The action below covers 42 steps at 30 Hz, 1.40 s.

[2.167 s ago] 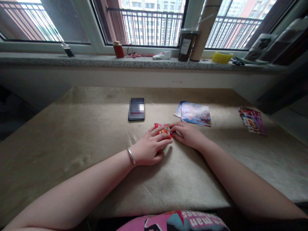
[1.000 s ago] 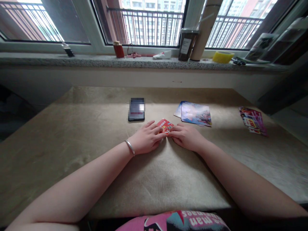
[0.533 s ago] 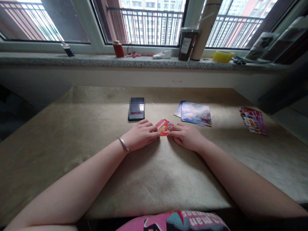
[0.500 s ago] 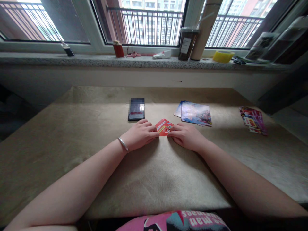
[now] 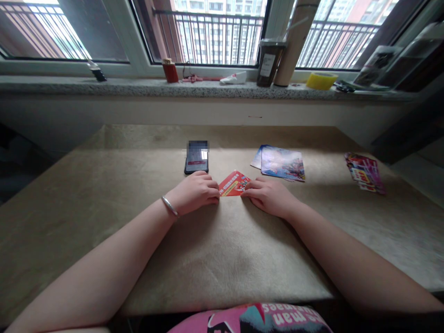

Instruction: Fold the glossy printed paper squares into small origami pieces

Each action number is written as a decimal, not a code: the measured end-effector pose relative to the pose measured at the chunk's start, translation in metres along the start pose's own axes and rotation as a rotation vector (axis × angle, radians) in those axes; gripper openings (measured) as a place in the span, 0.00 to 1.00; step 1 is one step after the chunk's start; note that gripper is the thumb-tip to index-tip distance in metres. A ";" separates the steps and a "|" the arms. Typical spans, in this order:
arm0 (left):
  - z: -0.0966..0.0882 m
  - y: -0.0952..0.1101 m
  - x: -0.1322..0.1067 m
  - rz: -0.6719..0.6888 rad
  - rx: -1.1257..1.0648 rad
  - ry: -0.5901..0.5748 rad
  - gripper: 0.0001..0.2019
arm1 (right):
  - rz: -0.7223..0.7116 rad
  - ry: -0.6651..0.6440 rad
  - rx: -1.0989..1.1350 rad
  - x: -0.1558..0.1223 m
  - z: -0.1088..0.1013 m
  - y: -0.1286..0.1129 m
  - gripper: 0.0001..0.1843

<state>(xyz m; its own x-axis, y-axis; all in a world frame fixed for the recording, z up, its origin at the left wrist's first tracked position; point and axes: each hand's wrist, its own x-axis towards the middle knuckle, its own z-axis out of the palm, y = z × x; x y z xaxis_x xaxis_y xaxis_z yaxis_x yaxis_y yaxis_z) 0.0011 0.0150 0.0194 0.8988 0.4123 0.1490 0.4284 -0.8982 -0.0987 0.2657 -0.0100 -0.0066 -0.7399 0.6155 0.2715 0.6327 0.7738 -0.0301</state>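
Note:
A small red printed paper (image 5: 233,184) lies folded on the beige table cover (image 5: 222,249), between my two hands. My left hand (image 5: 194,192), with a silver bangle on the wrist, has its fingers curled and pinches the paper's left edge. My right hand (image 5: 268,196) is curled too and presses its fingertips on the paper's right edge. Both forearms rest on the table.
A dark phone (image 5: 196,159) lies just beyond my left hand. A stack of blue picture sheets (image 5: 281,163) sits to the right, more colourful sheets (image 5: 364,173) lie far right. On the windowsill stand a red container (image 5: 169,71), a dark jar (image 5: 268,64) and yellow tape (image 5: 321,82).
My left hand has slid left along the red paper, uncovering more of it. The paper now shows wider and flatter. My right hand has stayed almost still.

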 end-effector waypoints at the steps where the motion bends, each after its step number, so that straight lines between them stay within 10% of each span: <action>1: -0.001 -0.001 -0.001 -0.004 0.002 -0.002 0.07 | 0.000 0.002 0.002 0.000 0.000 0.000 0.14; 29: -0.014 -0.019 -0.023 -0.151 -0.143 -0.183 0.08 | 0.001 0.016 -0.008 -0.005 0.004 0.003 0.14; 42: 0.004 0.003 -0.012 -0.065 -0.097 -0.004 0.12 | -0.009 0.032 -0.009 0.004 0.005 -0.005 0.15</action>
<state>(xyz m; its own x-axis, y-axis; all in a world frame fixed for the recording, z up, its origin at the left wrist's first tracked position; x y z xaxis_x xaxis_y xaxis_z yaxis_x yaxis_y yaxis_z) -0.0081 0.0078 0.0138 0.8700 0.4704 0.1478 0.4747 -0.8801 0.0068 0.2587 -0.0110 -0.0100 -0.7379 0.6033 0.3026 0.6281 0.7779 -0.0190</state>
